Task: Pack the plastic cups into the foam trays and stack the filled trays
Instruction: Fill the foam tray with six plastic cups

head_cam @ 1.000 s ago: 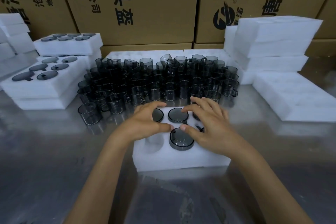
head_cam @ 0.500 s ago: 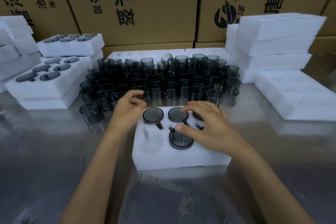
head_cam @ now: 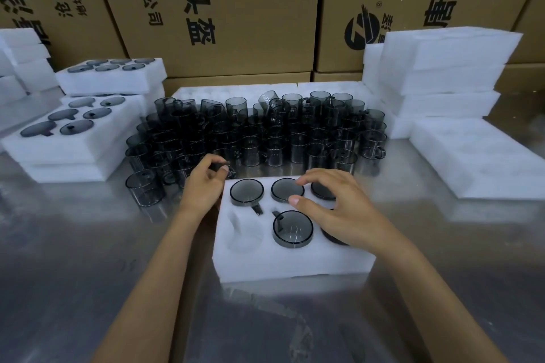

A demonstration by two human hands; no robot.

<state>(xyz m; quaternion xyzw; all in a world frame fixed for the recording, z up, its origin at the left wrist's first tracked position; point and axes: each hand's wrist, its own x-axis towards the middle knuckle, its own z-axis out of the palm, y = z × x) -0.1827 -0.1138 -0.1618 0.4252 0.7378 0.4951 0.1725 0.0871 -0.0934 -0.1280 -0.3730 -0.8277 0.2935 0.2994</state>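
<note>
Smoky plastic cups (head_cam: 259, 132), clear grey, handled, cylindrical, massed upright on steel table (head_cam: 73, 244) just beyond foam tray (head_cam: 295, 262). Head view: left hand (head_cam: 203, 186) curled round front-row cup (head_cam: 225, 166) at tray's far-left corner, holding it. One empty pocket (head_cam: 244, 233) remaining, front-left, nearer left hand, down and toward the body from held cup. Right hand (head_cam: 339, 209) spread loose over tray's right side, fingertips resting on seated cups, gripping nothing. Foam soft, white, matte; filled trays (head_cam: 73, 132) stacked far left, empty trays (head_cam: 442, 68) piled right.
</note>
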